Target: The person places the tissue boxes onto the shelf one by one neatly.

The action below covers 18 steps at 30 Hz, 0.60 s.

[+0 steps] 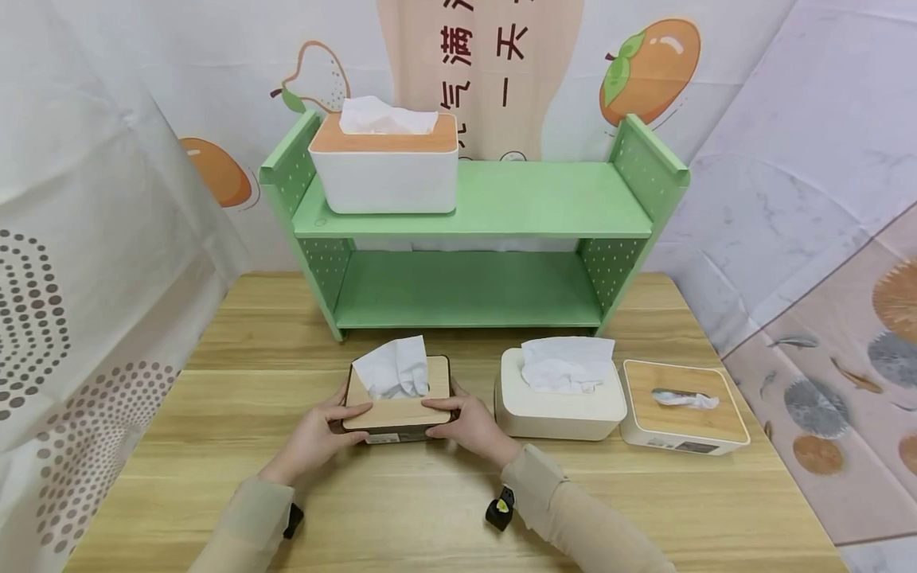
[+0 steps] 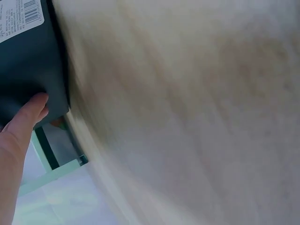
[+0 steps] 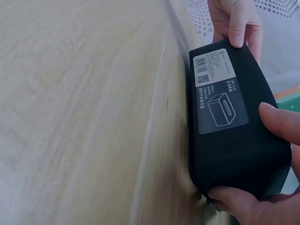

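Right now both hands grip the dark rectangular tissue box with a pale wooden lid [image 1: 397, 412], the left hand [image 1: 313, 436] curled round its left end, the right hand [image 1: 474, 430] round its right end. It sits on the wood-grain table [image 1: 401, 509] in front of the green two-tier metal shelf [image 1: 466, 290], white tissue [image 1: 396, 368] poking from its slot. To its right stand a cream rounded tissue box [image 1: 559, 422] and, just beside that, a white tissue box with a light-brown wooden lid [image 1: 684, 422]. Up on the top tier rests a larger white tissue box with an orange-brown lid [image 1: 387, 183]
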Tool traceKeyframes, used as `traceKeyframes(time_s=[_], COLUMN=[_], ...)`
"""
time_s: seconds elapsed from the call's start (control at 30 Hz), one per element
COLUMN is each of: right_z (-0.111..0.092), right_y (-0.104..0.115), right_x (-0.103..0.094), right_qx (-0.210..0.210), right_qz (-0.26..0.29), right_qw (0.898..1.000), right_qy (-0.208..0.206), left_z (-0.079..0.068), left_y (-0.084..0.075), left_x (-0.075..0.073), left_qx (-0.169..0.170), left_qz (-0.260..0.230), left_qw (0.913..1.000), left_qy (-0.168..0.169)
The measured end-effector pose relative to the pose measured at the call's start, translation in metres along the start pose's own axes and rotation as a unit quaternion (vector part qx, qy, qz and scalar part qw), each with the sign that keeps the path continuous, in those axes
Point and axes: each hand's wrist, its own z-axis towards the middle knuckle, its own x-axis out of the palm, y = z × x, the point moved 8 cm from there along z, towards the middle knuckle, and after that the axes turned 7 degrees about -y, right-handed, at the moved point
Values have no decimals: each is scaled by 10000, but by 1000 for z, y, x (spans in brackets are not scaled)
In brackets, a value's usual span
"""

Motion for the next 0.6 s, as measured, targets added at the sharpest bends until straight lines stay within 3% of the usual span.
traceKeyframes(time_s=[0.2, 0.43, 0.6], right_z=[-1, -4, -10], right_y=[7, 21, 32], right_x=[-4, -12, -17], right_qx=[-73, -397, -656], right_qz=[128, 103, 143], right_qw=[9997, 9976, 9946], right_qy=[-215, -565, -791], left_z=[-1, -4, -7], left_y=[-4, -14, -24], left_x=[-6, -13, -19], left_qx=[-133, -226, -170], left_qz=[-44, -295, -178], left_qw=[9998, 9990, 9988], left_qy=[-126, -265, -412])
